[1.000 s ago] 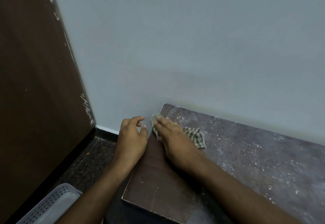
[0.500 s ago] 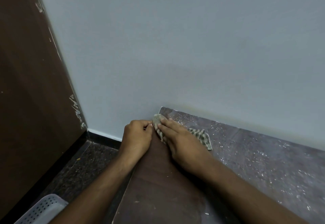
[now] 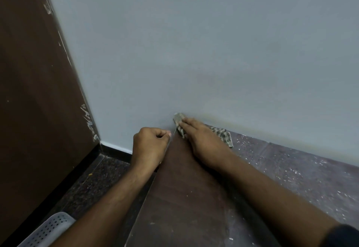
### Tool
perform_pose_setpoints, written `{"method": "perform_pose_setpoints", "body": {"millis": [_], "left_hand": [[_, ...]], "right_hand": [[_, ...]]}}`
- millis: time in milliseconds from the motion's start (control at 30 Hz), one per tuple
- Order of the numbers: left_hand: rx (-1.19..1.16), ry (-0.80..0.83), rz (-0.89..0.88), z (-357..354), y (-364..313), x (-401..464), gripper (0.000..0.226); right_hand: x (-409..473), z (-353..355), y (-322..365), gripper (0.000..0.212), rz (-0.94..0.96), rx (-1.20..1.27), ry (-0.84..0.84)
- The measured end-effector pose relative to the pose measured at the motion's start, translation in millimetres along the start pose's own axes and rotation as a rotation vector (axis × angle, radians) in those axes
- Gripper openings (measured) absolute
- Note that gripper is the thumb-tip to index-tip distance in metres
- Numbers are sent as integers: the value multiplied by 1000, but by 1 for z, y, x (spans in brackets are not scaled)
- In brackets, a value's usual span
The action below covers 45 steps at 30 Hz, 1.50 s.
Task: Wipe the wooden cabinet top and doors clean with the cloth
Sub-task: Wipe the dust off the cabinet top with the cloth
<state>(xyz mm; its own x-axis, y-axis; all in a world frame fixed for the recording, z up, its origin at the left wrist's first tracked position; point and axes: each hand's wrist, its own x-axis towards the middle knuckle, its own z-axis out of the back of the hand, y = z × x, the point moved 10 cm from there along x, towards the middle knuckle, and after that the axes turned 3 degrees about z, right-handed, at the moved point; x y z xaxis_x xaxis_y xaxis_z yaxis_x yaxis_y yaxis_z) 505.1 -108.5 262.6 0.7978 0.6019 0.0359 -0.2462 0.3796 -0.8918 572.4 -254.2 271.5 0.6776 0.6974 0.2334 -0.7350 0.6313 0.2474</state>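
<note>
Wiping the far left corner of the cabinet top

Nearest to us the cabinet top (image 3: pixel 184 198) is already dark and clean along its left side, while white dust lies on the right part. Our left hand (image 3: pixel 150 145) is a closed fist at the left edge, holding nothing we can see. Farther, our right hand (image 3: pixel 202 140) presses the cloth (image 3: pixel 223 133) with straight, close fingers into the corner at the wall (image 3: pixel 194 52). We should keep flat pressure and pull the dust away from the wall.
</note>
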Motion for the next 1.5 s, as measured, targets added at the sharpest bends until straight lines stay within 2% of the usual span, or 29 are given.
{"method": "perform_pose_setpoints", "body": {"millis": [133, 233, 333, 400, 533, 733, 900, 1067, 1233, 1300, 1400, 1500], "left_hand": [[-6, -31, -5, 9, 0, -8, 15], [14, -84, -14, 22, -2, -8, 22], [-9, -71, -28, 21, -4, -6, 16], [4, -28, -53, 13, -8, -10, 13], [70, 33, -130, 0, -15, -18, 16], [136, 26, -237, -10, -21, -4, 21], [196, 77, -293, -24, -26, -6, 19], [236, 92, -363, -28, -29, -8, 19], [270, 57, -419, -29, -35, -21, 21], [290, 53, -425, -32, -35, -23, 21], [293, 43, -430, -33, -33, -23, 21], [288, 26, -436, -32, -34, -25, 21]], "right_hand": [[19, 1, -4, 50, -88, 23, -37], [-8, 4, 37, 45, 94, 129, 3], [-34, 2, 61, 47, 251, 194, 73], [-23, 2, 42, 50, 206, 175, 60], [9, 0, 3, 50, -38, 127, 0], [-18, 0, 27, 48, 37, 131, 3], [-10, 7, -18, 50, -162, 85, -35], [-42, 7, 11, 46, 10, 105, 24], [-27, 25, -47, 47, -190, 66, -39], [-32, 24, -36, 47, -179, 61, -30], [-59, 19, -7, 45, -64, 93, -9], [-60, 24, -18, 45, -67, 76, -3]]}}
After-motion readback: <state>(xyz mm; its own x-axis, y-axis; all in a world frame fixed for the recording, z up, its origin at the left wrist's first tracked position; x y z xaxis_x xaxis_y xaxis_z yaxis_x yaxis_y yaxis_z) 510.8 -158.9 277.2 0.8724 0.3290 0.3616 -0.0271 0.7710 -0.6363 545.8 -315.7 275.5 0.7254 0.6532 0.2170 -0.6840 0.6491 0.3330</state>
